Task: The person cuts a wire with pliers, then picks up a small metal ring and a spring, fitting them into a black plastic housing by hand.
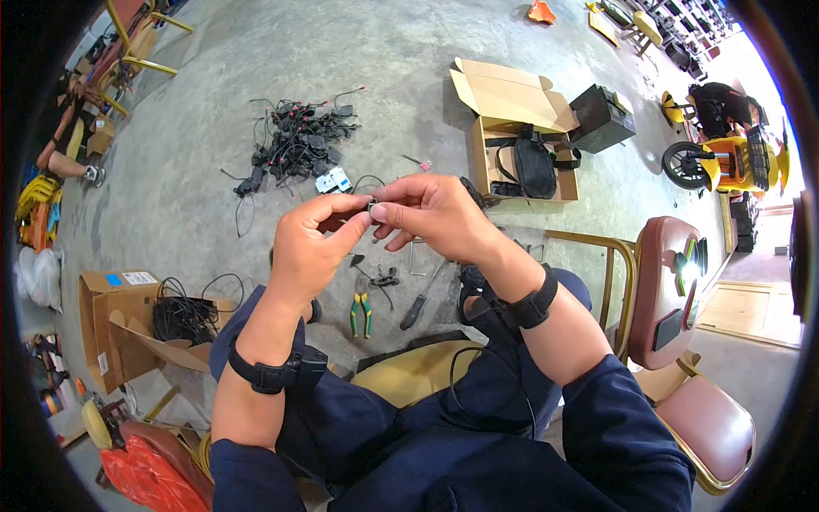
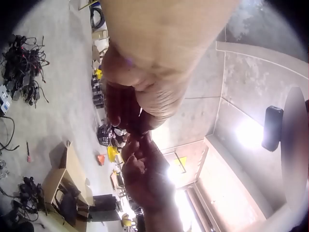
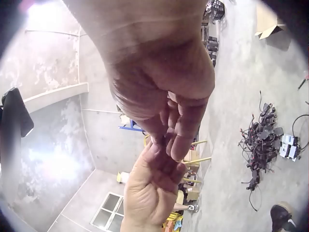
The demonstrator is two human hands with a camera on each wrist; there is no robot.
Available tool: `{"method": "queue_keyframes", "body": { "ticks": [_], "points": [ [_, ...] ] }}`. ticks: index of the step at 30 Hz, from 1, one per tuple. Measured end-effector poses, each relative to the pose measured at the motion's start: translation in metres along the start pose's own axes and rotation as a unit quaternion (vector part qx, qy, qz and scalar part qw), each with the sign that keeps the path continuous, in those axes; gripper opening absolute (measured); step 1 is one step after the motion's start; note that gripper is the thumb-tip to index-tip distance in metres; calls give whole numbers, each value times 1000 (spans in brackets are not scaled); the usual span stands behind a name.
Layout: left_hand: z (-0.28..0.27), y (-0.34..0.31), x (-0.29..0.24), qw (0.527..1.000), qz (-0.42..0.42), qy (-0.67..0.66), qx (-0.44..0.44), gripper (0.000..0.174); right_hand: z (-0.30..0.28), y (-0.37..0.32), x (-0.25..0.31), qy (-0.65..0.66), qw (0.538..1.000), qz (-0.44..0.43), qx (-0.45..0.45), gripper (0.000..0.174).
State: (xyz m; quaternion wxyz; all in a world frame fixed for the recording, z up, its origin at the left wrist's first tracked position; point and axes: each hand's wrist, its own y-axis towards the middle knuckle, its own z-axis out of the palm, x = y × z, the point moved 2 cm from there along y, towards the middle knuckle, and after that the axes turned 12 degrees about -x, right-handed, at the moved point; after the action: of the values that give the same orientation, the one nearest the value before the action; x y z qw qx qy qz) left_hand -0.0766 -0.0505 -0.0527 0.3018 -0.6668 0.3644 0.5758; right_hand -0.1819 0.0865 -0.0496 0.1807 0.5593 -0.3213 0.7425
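We see a small part (image 1: pixel 373 206) just above the centre of the head view, pinched where the fingertips of both hands meet. The left hand (image 1: pixel 309 247) has it between thumb and forefinger. The right hand (image 1: pixel 431 212) closes thumb and fingertips on it from the other side, its other fingers curled under. Risk as we judge it: the part is tiny and held by fingertips only, high over the lap. One slip or uneven squeeze and it could pop out and drop to the grey concrete floor (image 1: pixel 196 196), where it would be hard to spot among the clutter. The fingers also cover most of it, so a wrong turn or a poor seat could go unseen. Look: dark, with a pale greyish round face, and it seems hard; too small to tell more. Both wrist views show only knuckles and fingertips meeting, with the part hidden. Below the hands, on the floor at centre, lie green-handled pliers (image 1: pixel 361 314) and a screwdriver (image 1: pixel 420 305), well apart from the hands. At upper centre left sits a pile of black cables (image 1: pixel 294 145). At upper right is an open cardboard box (image 1: pixel 512 107) with a black bag (image 1: pixel 535 166) in it. At lower left another box (image 1: pixel 111 316) holds coiled wire. A red-padded chair (image 1: pixel 674 290) stands at the right.
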Motion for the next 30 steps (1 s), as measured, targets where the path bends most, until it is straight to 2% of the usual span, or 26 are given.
{"method": "queue_keyframes", "body": {
  "ticks": [9, 11, 21, 30],
  "points": [
    [1, 0, 1, 997, -41, -70, 0, 18, -1, -1, 7, -23, 999, 6, -21, 22],
    [1, 1, -1, 996, -57, -65, 1, 18, 0, -2, 8, -16, 999, -22, -48, 20],
    [3, 5, 5, 997, -47, -61, 4, 15, 0, -4, 12, -32, 997, -33, -62, 20],
    [4, 4, 3, 994, -54, -90, 5, 13, -2, 1, 11, 36, 998, 22, -47, 20]
  ]
}}
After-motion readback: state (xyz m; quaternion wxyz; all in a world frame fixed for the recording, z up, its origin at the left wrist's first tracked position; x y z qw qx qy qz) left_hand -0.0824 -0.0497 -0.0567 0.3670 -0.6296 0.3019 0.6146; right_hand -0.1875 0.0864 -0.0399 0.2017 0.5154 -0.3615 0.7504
